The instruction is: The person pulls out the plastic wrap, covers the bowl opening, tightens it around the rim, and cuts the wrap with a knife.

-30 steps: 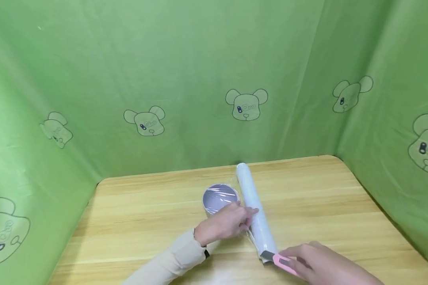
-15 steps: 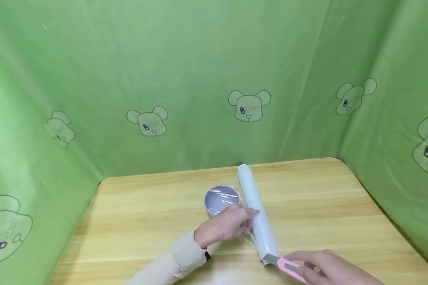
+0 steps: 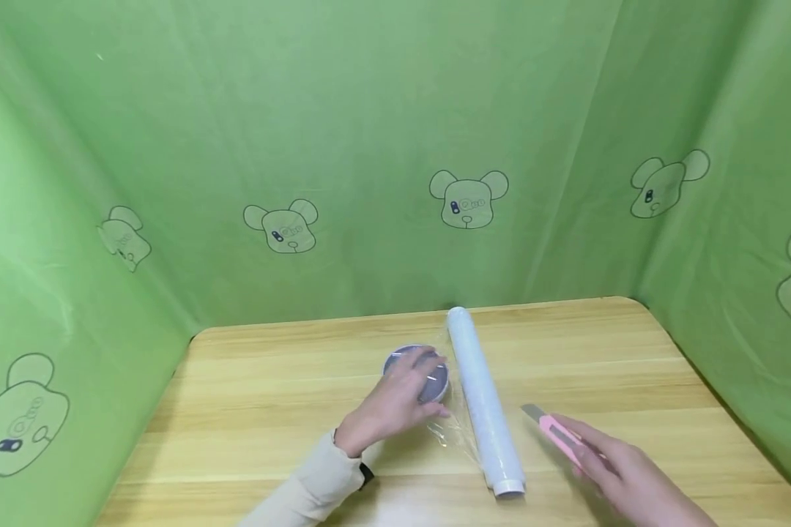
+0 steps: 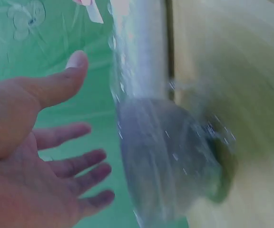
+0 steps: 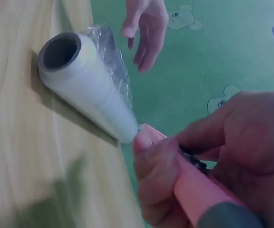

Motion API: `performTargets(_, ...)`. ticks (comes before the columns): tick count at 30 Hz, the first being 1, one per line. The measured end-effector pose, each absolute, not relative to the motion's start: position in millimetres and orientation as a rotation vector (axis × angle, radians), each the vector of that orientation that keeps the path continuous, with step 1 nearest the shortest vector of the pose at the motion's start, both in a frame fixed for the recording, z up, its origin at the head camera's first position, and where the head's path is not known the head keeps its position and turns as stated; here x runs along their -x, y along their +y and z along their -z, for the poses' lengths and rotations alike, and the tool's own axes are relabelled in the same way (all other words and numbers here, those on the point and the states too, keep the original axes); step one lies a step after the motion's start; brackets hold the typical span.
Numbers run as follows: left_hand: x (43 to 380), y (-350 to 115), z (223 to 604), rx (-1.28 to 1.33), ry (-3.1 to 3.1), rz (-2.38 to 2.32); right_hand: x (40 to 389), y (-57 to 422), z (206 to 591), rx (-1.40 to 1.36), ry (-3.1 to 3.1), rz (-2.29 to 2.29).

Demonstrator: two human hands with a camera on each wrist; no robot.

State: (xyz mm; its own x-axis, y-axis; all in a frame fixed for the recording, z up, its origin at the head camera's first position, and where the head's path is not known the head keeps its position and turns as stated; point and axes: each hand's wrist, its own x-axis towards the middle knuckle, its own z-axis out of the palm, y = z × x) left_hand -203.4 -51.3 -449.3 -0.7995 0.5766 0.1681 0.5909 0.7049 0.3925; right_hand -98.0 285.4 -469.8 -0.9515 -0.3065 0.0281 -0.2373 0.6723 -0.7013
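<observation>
A bowl (image 3: 437,382) with a greyish-purple inside stands on the table, clear cling film stretched over its mouth. The film (image 3: 453,433) runs from it to a long white cling film roll (image 3: 484,402) lying just to its right. Over the bowl, my left hand (image 3: 392,399) has its fingers spread and partly hides it; the left wrist view shows a gap between fingers and bowl (image 4: 158,156). To the right of the roll, my right hand (image 3: 622,468) grips a pink utility knife (image 3: 560,438) with its blade out, held apart from the roll (image 5: 87,90).
The wood-grain table (image 3: 257,410) reaches back to a green curtain (image 3: 369,132) printed with bear heads. Similar curtain stands along the left and right sides. The roll's far end lies close to the table's back edge.
My left hand has left the roll and moved over the bowl, its fingers spreading. The right hand has drawn the knife's blade away from the roll's near end, rightward and up in the view.
</observation>
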Motion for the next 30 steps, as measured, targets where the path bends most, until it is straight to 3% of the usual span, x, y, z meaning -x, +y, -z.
performTargets(9,210,-76,469,0.64,-2.949,1.026,114,292,489,0.464,2.775,1.349)
performTargets(17,212,-88,485,0.567,-2.878,1.396,129,296,506,0.53,2.827,1.453)
performTargets(30,209,-90,497,0.409,-2.791,1.562,157,303,513,0.444,2.728,1.488)
